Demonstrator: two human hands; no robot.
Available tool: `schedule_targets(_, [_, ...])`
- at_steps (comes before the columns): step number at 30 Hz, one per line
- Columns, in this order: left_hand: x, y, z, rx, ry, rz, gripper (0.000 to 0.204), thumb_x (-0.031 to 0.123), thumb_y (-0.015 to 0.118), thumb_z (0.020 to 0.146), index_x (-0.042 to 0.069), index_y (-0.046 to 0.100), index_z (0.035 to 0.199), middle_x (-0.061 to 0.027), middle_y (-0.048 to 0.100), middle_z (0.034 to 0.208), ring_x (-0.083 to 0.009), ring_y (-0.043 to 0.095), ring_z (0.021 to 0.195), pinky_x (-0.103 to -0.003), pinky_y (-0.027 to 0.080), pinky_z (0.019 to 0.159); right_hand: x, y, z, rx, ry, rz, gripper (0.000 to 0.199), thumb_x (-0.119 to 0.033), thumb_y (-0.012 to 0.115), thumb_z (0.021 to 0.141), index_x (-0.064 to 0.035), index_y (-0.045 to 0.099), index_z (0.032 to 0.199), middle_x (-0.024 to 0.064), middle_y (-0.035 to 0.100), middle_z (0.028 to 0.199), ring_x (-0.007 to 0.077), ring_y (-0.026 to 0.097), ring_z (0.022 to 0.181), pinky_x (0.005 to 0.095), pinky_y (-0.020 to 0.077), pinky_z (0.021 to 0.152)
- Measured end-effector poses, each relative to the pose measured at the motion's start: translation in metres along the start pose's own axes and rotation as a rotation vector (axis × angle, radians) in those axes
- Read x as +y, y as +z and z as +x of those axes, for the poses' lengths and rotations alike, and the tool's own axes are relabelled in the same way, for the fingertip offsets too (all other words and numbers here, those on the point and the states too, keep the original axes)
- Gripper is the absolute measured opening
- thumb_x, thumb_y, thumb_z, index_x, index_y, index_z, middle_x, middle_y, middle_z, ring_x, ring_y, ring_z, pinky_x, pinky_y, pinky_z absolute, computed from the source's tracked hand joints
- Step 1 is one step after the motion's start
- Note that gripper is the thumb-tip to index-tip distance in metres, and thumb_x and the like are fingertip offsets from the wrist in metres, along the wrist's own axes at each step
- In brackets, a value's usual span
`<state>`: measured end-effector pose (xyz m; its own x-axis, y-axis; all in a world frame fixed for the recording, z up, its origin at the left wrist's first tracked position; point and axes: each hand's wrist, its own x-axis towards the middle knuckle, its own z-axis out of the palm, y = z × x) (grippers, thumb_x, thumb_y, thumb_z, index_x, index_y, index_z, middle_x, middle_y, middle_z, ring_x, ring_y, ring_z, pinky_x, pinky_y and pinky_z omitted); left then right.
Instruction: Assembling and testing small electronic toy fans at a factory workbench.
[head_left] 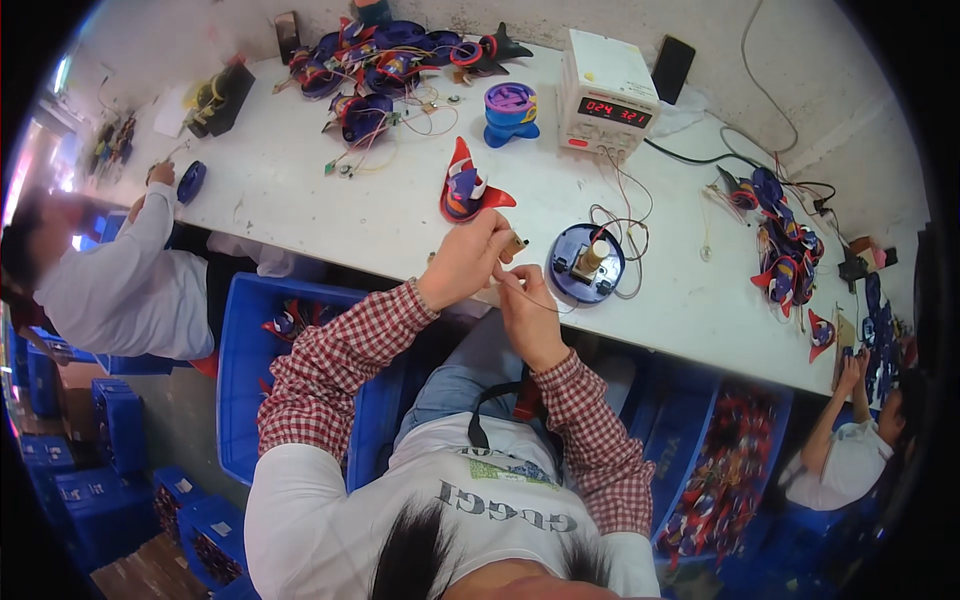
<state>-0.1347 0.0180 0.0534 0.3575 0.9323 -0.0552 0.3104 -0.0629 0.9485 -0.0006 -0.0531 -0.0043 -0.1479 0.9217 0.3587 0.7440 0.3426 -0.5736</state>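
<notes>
Above the table's front edge, my left hand (465,258) is closed on a small tan block-like part (514,247) with a dark end. Just to its right, my right hand (530,315) pinches a thin wire (556,305), its fingertips close to the left hand's. Right of my hands lies a round blue-purple dish-shaped housing (586,283), with a pale knob-like post and dark parts inside. Beyond my left hand sits a red, purple and white plastic toy part (468,188). What joins the wire and the block is too small to tell.
A white power supply (607,95) with a lit display stands at the back, its leads (640,200) trailing toward the housing. Near it is a blue and purple tub (511,112). Wired toy parts (370,70) lie heaped behind. Blue bins (240,390) flank me; co-workers (130,270) sit both sides.
</notes>
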Motion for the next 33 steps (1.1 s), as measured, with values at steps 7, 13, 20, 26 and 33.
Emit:
schedule_targets(7, [-0.005, 0.003, -0.002, 0.019, 0.040, -0.213, 0.012, 0.008, 0.054, 0.090, 0.001, 0.059, 0.097, -0.0041, 0.060, 0.074, -0.0061, 0.053, 0.057, -0.017, 0.044, 0.051, 0.009, 0.009, 0.003, 0.099, -0.028, -0.113, 0.042, 0.001, 0.059, 0.081, 0.0004, 0.051, 0.122, 0.0190, 0.051, 0.113, 0.0306, 0.057, 0.093, 0.0333, 0.0497, 0.076])
schedule_targets(13, [-0.016, 0.004, 0.001, 0.002, 0.097, -0.271, 0.016, 0.008, 0.056, 0.088, 0.000, 0.061, 0.101, -0.0034, 0.060, 0.076, -0.0054, 0.052, 0.058, -0.016, 0.043, 0.051, -0.004, 0.000, -0.019, 0.124, -0.122, -0.131, 0.045, 0.001, 0.061, 0.080, 0.0014, 0.050, 0.123, 0.0225, 0.048, 0.121, 0.0331, 0.056, 0.100, 0.0319, 0.0504, 0.081])
schedule_targets(20, [-0.019, 0.004, 0.006, 0.003, 0.064, -0.322, 0.018, 0.007, 0.056, 0.086, 0.000, 0.063, 0.102, -0.0030, 0.061, 0.079, -0.0050, 0.051, 0.060, -0.015, 0.041, 0.052, -0.024, -0.017, -0.038, 0.054, -0.165, -0.144, 0.037, -0.001, 0.065, 0.078, 0.0018, 0.056, 0.114, 0.0214, 0.053, 0.116, 0.0304, 0.058, 0.095, 0.0298, 0.0508, 0.077])
schedule_targets(26, [-0.021, 0.004, 0.008, -0.005, 0.079, -0.280, 0.019, 0.007, 0.056, 0.086, 0.000, 0.063, 0.102, -0.0027, 0.061, 0.078, -0.0053, 0.051, 0.060, -0.015, 0.042, 0.054, -0.050, -0.068, -0.047, -0.258, -0.195, 0.271, 0.026, 0.001, 0.066, 0.076, 0.0000, 0.060, 0.101, 0.0119, 0.059, 0.088, 0.0241, 0.058, 0.071, 0.0290, 0.0481, 0.060])
schedule_targets(33, [-0.025, 0.004, 0.006, -0.008, 0.112, -0.249, 0.019, 0.006, 0.055, 0.086, -0.001, 0.064, 0.100, -0.0029, 0.061, 0.078, -0.0058, 0.051, 0.061, -0.016, 0.042, 0.055, -0.018, -0.064, 0.032, 0.187, -0.102, 0.088, 0.021, 0.002, 0.064, 0.079, -0.0014, 0.059, 0.099, 0.0093, 0.057, 0.087, 0.0197, 0.053, 0.064, 0.0267, 0.0449, 0.056])
